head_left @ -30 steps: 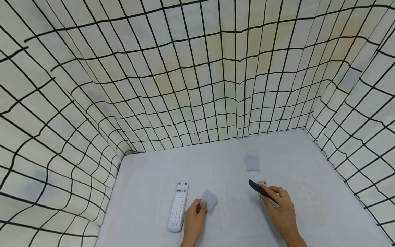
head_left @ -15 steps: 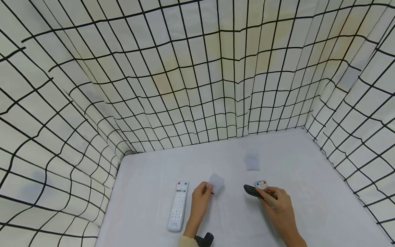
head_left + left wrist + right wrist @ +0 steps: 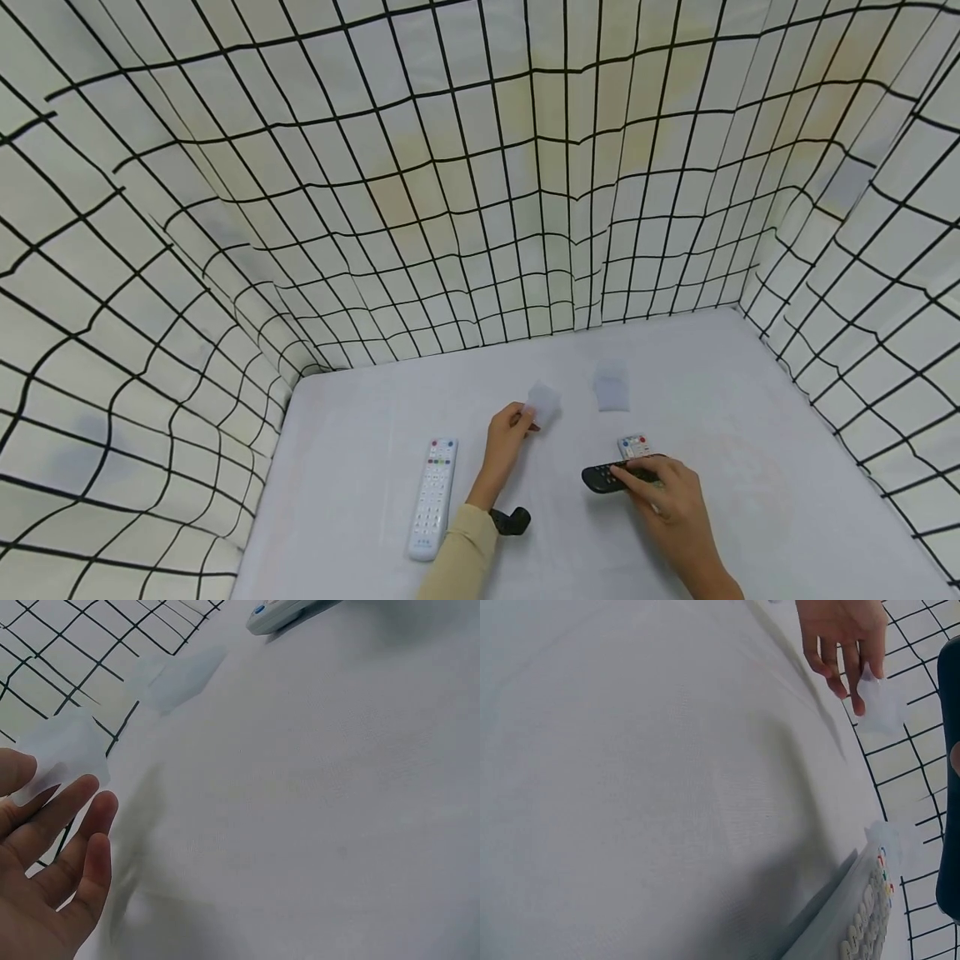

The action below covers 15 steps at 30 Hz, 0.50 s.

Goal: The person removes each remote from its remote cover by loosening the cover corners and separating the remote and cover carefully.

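Observation:
My left hand [image 3: 507,437] pinches a small, thin, translucent whitish sheet [image 3: 543,402] by its near edge, above the table. In the left wrist view the sheet [image 3: 64,746] sits between thumb and fingertips, the other fingers loosely bent. My right hand [image 3: 677,510] holds a black remote control [image 3: 600,478] with thumb and fingers, raised off the table and pointing left. Beneath it lies a white remote control [image 3: 633,446], mostly hidden by that hand; its keys [image 3: 866,922] show in the right wrist view.
Another white remote control [image 3: 433,500] lies at the left of the white-covered table [image 3: 360,450]. A second translucent sheet [image 3: 612,387] lies flat toward the back. White walls with a black grid [image 3: 450,208] enclose the table. A black camera mount [image 3: 513,522] is on the left wrist.
My left hand has moved forward and right, carrying the sheet. The right hand has turned the black remote control so its keys show, with its free end swinging left and nearer.

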Motion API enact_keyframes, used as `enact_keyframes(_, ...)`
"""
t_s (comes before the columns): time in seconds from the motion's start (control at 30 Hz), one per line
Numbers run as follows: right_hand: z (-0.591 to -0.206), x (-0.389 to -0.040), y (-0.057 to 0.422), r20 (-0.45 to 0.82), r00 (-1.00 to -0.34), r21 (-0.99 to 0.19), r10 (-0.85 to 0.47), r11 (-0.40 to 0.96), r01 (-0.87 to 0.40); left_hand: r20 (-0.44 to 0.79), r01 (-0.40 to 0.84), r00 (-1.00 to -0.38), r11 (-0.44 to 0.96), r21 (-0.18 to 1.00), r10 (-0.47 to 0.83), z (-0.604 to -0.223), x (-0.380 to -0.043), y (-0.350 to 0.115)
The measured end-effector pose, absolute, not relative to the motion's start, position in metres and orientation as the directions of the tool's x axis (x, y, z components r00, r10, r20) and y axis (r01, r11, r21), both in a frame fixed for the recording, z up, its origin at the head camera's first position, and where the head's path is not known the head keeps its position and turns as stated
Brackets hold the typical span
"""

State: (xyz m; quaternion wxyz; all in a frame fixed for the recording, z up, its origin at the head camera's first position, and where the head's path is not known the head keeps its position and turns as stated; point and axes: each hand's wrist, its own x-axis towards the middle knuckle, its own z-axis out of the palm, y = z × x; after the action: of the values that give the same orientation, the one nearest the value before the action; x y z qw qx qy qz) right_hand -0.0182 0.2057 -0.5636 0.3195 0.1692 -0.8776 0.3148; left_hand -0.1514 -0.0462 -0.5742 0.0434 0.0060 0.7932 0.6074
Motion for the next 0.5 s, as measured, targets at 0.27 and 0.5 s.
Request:
enact_keyframes(0.27,-0.565,-0.015,0.203,0.722,-0.686,-0.444,-0.087,0.702,-0.557,-0.089,-0.058,-0.99,0.266,0.962,0.105,-0.575,-0.171,-0.032)
enact_keyframes(0.5,-0.57,-0.014,0.2,0.774,-0.629,-0.435,-0.065,0.667,-0.604,-0.054,-0.018,-0.996,0.44,0.898,0.069,-0.577,-0.177,-0.024)
